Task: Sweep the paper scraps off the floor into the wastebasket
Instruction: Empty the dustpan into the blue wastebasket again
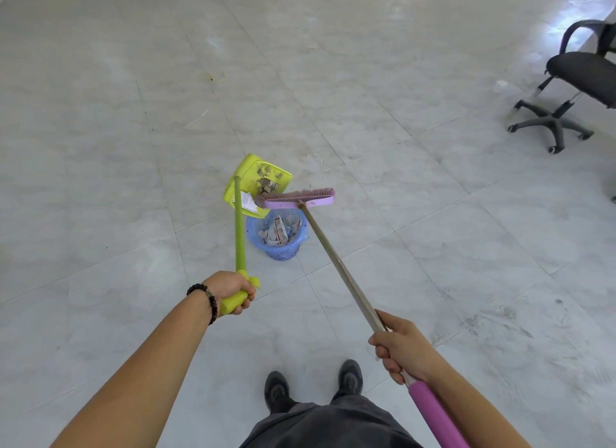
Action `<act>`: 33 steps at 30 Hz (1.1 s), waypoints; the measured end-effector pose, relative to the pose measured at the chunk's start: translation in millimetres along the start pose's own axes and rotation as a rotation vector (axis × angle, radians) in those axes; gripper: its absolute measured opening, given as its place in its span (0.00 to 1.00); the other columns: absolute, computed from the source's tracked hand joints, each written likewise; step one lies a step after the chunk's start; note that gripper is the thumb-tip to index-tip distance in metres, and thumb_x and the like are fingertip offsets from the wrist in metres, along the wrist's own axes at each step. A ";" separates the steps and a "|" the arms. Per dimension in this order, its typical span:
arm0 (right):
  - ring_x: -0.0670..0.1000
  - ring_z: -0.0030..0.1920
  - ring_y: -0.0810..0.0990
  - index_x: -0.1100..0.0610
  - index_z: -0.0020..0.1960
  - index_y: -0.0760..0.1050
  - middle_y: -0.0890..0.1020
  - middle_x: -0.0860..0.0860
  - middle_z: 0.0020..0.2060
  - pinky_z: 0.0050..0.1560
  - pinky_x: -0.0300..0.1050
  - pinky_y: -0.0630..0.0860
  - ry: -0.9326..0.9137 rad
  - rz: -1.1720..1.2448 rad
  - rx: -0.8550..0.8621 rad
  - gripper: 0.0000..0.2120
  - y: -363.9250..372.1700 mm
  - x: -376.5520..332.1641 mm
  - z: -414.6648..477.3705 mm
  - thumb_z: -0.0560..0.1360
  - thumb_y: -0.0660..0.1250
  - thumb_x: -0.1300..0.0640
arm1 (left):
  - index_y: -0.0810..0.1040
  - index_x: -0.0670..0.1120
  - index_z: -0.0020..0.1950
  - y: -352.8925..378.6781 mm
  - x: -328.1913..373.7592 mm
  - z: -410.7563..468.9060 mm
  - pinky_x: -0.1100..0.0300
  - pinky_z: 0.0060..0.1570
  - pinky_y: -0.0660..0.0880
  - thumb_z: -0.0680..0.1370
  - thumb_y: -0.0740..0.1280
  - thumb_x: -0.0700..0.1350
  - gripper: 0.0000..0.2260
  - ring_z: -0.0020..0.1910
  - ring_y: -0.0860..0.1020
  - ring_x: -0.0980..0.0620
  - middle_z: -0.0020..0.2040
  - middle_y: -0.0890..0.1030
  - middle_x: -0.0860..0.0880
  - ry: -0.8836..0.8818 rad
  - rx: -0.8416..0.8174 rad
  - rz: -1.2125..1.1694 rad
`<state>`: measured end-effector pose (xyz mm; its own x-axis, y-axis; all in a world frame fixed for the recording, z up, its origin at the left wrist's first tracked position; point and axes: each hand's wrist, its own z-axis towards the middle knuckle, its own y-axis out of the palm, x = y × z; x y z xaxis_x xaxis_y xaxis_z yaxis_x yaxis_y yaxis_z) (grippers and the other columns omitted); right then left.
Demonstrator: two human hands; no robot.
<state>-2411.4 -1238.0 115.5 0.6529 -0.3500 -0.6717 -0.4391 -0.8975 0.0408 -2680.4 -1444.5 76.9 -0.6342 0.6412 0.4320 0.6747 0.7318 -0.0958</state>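
My left hand (233, 291) grips the green handle end of a yellow-green dustpan (263, 177), which is lifted and tilted over a small blue wastebasket (283, 247). Paper scraps (248, 202) lie at the pan's lower lip, and more scraps (280, 231) fill the basket. My right hand (400, 351) grips the pole of a broom. Its purple head (300, 199) is held across the pan's lip, just above the basket.
A black office chair (573, 80) on castors stands at the far right. A few thin bits of debris (213, 78) lie on the pale tiled floor (433, 214) to the far left. My two shoes (313, 386) are right below the basket.
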 end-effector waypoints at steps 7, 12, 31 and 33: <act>0.47 0.21 0.62 0.57 0.56 0.76 0.69 0.50 0.25 0.19 0.36 0.63 0.052 -0.015 -0.013 0.14 23.7 -20.7 11.1 0.75 0.60 0.68 | 0.73 0.41 0.48 16.6 6.5 -3.2 0.67 0.19 0.66 0.78 0.61 0.32 0.05 0.26 0.71 0.50 0.33 0.73 0.43 0.025 0.006 0.033; 0.49 0.23 0.65 0.63 0.62 0.72 0.69 0.55 0.30 0.22 0.40 0.66 0.019 -0.272 0.070 0.19 29.8 -21.3 17.0 0.72 0.59 0.68 | 0.73 0.39 0.44 15.3 6.1 -11.0 0.66 0.21 0.65 0.77 0.62 0.30 0.06 0.27 0.70 0.48 0.32 0.73 0.42 0.051 0.076 0.081; 0.46 0.20 0.62 0.58 0.55 0.77 0.68 0.51 0.25 0.19 0.34 0.61 0.072 0.125 -0.012 0.13 18.2 -30.1 -2.8 0.75 0.59 0.69 | 0.74 0.37 0.46 20.9 3.2 -8.0 0.64 0.21 0.66 0.76 0.63 0.30 0.03 0.27 0.71 0.47 0.33 0.74 0.42 0.029 0.053 0.134; 0.47 0.21 0.63 0.60 0.57 0.75 0.70 0.51 0.26 0.20 0.36 0.63 0.079 0.034 0.009 0.14 25.6 -30.3 2.4 0.74 0.59 0.68 | 0.74 0.37 0.48 23.8 -0.4 -8.6 0.64 0.20 0.66 0.76 0.63 0.31 0.04 0.27 0.71 0.48 0.33 0.74 0.42 0.021 0.033 0.113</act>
<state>-2443.9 -1249.7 135.2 0.6843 -0.4006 -0.6093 -0.4671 -0.8825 0.0556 -2660.8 -1429.3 82.2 -0.5462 0.7154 0.4357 0.7286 0.6624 -0.1742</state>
